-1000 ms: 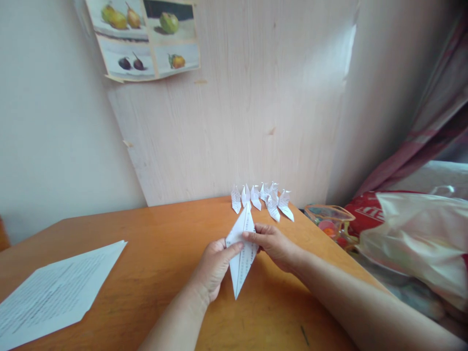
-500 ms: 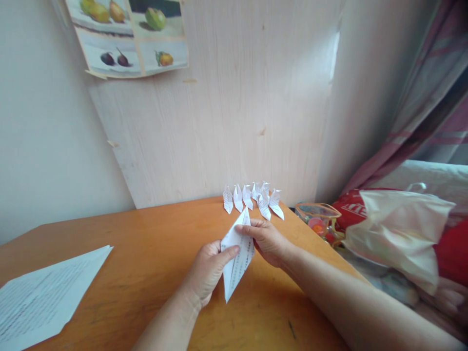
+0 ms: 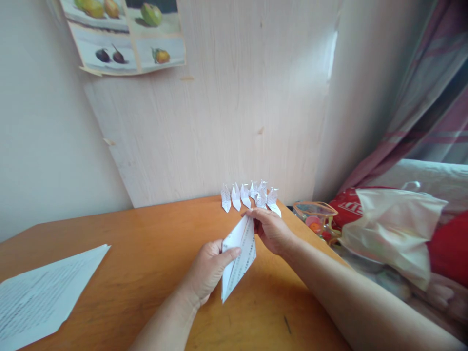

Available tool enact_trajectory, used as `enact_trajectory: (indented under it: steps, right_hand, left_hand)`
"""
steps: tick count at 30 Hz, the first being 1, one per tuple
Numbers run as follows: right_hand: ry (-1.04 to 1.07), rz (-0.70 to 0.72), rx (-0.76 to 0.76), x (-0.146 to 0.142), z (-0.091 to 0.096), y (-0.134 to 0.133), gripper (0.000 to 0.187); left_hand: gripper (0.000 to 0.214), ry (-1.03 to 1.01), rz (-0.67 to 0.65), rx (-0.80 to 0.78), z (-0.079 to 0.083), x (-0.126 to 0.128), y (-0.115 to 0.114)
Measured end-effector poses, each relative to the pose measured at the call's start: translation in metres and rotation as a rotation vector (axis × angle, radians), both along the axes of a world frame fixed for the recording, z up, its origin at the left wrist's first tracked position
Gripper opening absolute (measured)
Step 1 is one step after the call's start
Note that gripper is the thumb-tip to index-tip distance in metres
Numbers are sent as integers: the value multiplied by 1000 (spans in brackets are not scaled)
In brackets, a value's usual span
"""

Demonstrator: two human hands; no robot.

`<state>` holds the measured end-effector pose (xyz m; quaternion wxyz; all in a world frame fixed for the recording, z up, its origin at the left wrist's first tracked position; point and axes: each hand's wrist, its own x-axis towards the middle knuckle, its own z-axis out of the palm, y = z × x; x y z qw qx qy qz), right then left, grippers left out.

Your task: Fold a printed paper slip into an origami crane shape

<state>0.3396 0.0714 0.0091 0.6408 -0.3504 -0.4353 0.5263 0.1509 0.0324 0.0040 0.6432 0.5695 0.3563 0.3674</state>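
Observation:
A folded sheet of printed paper (image 3: 244, 251), shaped as a long white diamond, is held above the table between both hands. My left hand (image 3: 210, 268) grips its left side, thumb lying across the front face and the other fingers hidden behind. At the upper tip, my right hand (image 3: 269, 229) pinches the paper between thumb and fingers. Beyond the hands, several folded paper figures (image 3: 236, 197) with pointed tips stand in a group at the table's back edge; the right hand partly covers the nearest ones.
On the left of the orange wooden table (image 3: 146, 229) lies a stack of printed sheets (image 3: 47, 292). Right of the table are a clear orange-rimmed bag (image 3: 314, 214) and a white plastic bag (image 3: 395, 229). A board (image 3: 219, 122) with fruit pictures (image 3: 126, 36) stands behind.
My right hand has slid up from the paper's upper face to its top tip. The left hand keeps its hold, and the view has shifted slightly.

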Motion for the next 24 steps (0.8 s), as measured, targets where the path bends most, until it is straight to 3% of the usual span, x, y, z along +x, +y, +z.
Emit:
enact_trajectory:
  steps: [6, 13, 16, 20, 24]
  right_hand:
    - [23, -71, -29, -2, -3, 3, 17]
    - [61, -53, -40, 3, -1, 5, 18]
    - [79, 24, -61, 4, 1, 4, 29]
    - [-113, 180, -76, -5, -6, -4, 49]
    - [-346, 308, -6, -20, -14, -16, 46]
  left_hand:
    - [34, -12, -15, -6, 2, 2, -2]
    - [33, -40, -5, -21, 2, 0, -2]
    - [36, -76, 35, -37, 1, -2, 1]
    - [40, -204, 129, -41, 0, -4, 9]
    - [38, -292, 233, -79, -2, -4, 13]
